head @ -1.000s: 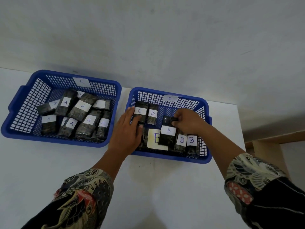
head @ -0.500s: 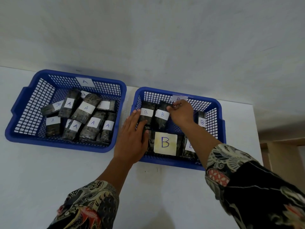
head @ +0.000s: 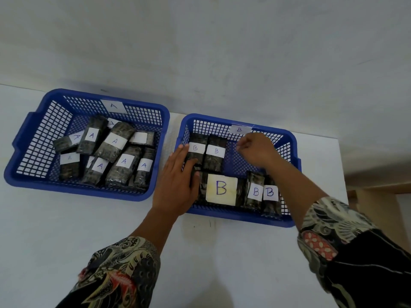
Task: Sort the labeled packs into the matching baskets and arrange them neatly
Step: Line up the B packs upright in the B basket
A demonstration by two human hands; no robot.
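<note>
Two patterned sleeves (head: 115, 274) reach over the white table (head: 66, 230). The left hand (head: 178, 185) lies flat with straight fingers on the left edge of the B basket (head: 233, 216), at about 6 o'clock, touching a dark pack. Packs marked B (head: 221, 188) lie inside it. The right hand (head: 258, 150) is farther back, at about 1 o'clock, its fingers curled; I cannot tell if they hold anything. At 10 o'clock, the A basket (head: 29, 138) holds packs marked A (head: 114, 141).

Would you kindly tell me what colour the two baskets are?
Both baskets are blue, clearest in the head view.
</note>
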